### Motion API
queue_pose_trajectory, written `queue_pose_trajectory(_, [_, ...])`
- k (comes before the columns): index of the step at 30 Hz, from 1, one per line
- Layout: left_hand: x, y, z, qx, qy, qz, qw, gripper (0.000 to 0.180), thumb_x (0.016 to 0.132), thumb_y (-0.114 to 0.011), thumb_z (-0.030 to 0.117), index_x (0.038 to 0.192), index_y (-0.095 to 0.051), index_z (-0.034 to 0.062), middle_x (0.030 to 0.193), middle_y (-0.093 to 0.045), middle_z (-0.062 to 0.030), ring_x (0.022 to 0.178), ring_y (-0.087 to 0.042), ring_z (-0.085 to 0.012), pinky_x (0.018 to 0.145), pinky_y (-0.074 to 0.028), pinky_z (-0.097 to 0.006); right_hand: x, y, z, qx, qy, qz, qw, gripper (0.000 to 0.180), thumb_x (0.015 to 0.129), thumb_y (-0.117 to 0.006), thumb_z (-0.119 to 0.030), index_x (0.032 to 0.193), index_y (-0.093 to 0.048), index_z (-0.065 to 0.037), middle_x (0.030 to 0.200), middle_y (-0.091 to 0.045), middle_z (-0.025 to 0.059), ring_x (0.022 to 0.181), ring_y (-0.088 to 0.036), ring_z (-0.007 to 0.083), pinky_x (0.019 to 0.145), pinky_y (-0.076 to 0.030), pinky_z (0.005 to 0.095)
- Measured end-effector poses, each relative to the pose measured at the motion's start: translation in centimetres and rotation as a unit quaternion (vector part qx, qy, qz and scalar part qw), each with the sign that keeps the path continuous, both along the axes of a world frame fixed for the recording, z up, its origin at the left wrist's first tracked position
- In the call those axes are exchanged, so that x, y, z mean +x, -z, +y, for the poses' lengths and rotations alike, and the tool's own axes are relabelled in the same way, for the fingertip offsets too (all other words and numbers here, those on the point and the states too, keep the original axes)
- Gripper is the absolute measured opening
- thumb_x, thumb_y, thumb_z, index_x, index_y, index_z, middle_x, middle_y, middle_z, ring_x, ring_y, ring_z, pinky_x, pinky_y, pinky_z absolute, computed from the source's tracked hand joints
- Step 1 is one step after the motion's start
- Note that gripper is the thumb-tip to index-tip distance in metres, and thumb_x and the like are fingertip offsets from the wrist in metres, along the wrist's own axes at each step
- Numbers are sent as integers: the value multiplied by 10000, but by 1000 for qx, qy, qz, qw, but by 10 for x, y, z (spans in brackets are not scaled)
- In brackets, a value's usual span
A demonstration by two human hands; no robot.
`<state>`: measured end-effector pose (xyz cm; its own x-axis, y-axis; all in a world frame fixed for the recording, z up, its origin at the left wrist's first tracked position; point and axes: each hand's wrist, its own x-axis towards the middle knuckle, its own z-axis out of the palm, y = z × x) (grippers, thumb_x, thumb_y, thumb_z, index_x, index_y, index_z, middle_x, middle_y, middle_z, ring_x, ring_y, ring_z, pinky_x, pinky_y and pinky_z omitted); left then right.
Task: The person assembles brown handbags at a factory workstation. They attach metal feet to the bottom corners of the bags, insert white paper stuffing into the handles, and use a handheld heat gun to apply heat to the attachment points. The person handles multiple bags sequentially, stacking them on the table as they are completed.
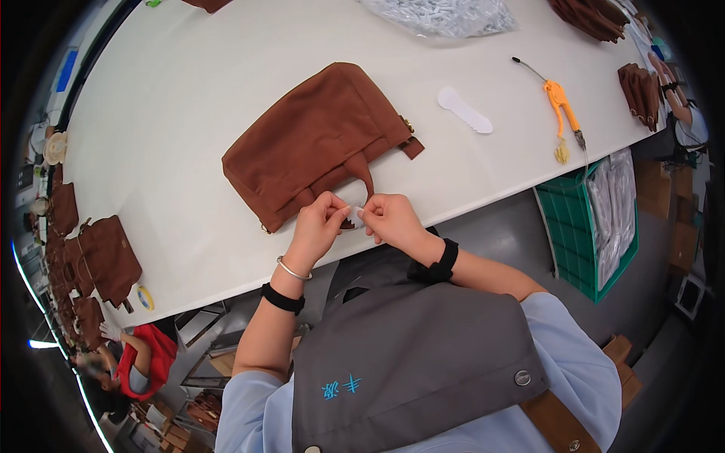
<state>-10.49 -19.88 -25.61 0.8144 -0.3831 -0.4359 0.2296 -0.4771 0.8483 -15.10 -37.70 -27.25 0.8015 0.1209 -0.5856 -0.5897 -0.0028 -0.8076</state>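
A brown handbag point(310, 136) lies flat on the white table, its handle point(361, 175) toward me. At the handle's near end, my left hand point(317, 226) pinches a small white piece point(356, 214) between thumb and forefinger. Opposite it, my right hand point(394, 223) pinches the other side of the same piece, thumb and finger pressed together. The piece looks thin, like paper; the fingers cover much of it. Part of the handle is hidden behind my hands. To the right of the bag lies a flat white cut-out point(464, 111) with a jagged edge.
An orange air blow gun point(560, 106) with a hose lies at the right. Behind are a clear plastic bag of small pieces point(445, 16) and brown bundles point(640, 94). Below the table edge stands a green crate point(578, 241). More brown bags point(109, 257) and a co-worker point(143, 362) are at the left.
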Motion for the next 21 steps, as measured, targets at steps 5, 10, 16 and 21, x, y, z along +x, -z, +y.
queue_pose_trajectory(5, [2, 4, 7, -51, -1, 36, 998, 156, 929, -635, 136, 960, -635, -17, 739, -701, -72, 634, -636, -107, 572, -525, -261, -3, 0, 1, 15, 7, -19, 1000, 164, 947, -590, -104, 833, -593, 14, 646, -627, 52, 495, -574, 84, 446, -429, 226])
queue_pose_trajectory(10, [5, -5, -1, 70, 56, 62, 994, 130, 921, -649, 112, 950, -675, -12, 919, -727, -54, 750, -623, -63, 619, -522, -231, -5, 1, 0, 54, 24, -41, 997, 146, 961, -551, -91, 888, -578, 32, 731, -654, 78, 585, -650, 123, 504, -489, 235])
queue_pose_trajectory(16, [-9, 1, -11, 4, 23, -184, 983, 68, 866, -655, 62, 851, -678, 0, 821, -690, -116, 657, -639, -233, 596, -493, -300, -8, -9, -1, 62, 32, -31, 997, 153, 967, -518, -88, 901, -562, 43, 771, -666, 96, 628, -681, 151, 529, -526, 249])
queue_pose_trajectory(21, [-24, 5, -14, 23, -23, -241, 970, 36, 866, -630, 36, 849, -626, 5, 780, -636, -108, 674, -620, -282, 609, -494, -339, -12, 4, -7, 33, -4, -17, 999, 184, 973, -525, -116, 907, -571, 49, 769, -669, 103, 609, -675, 154, 522, -528, 253])
